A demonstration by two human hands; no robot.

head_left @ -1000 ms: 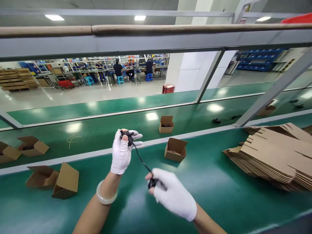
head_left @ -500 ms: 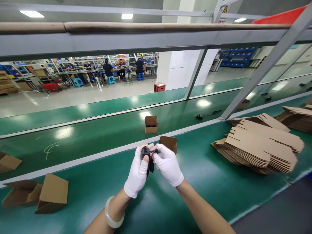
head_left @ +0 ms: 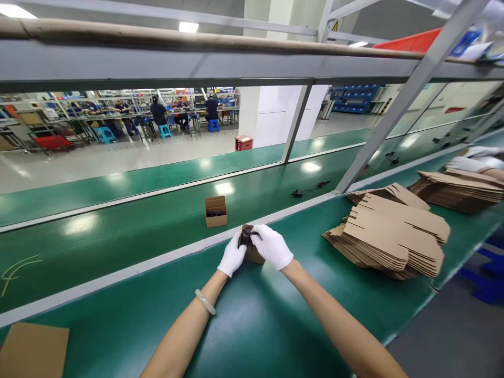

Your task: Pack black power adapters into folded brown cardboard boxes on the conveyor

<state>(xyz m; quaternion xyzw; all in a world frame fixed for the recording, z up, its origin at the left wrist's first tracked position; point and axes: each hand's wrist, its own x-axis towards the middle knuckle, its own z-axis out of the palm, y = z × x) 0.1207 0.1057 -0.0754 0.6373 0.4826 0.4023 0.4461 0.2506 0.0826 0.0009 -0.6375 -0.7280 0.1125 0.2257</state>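
A small open cardboard box (head_left: 255,256) stands on the green bench in front of me. At its opening is a black power adapter with a bundled cord (head_left: 247,235), partly hidden by my fingers. My left hand (head_left: 232,256), in a white glove with bare fingertips, is closed on the box's left edge, close to the adapter. From the right, my gloved right hand (head_left: 272,247) reaches over the box and pinches the black cord. Its fingertips are partly hidden.
Another open box (head_left: 216,219) with black cords sits on the belt beyond the pale rail. Flat cardboard blanks (head_left: 381,236) are stacked at right, near a co-worker's gloved hands (head_left: 472,160). A metal post (head_left: 378,142) rises behind them. Part of a carton (head_left: 35,346) lies at lower left.
Both hands have brought the adapter and cord from in front of the box to its opening. My left hand has moved onto the box. The view has shifted right, and a co-worker's hands now show.
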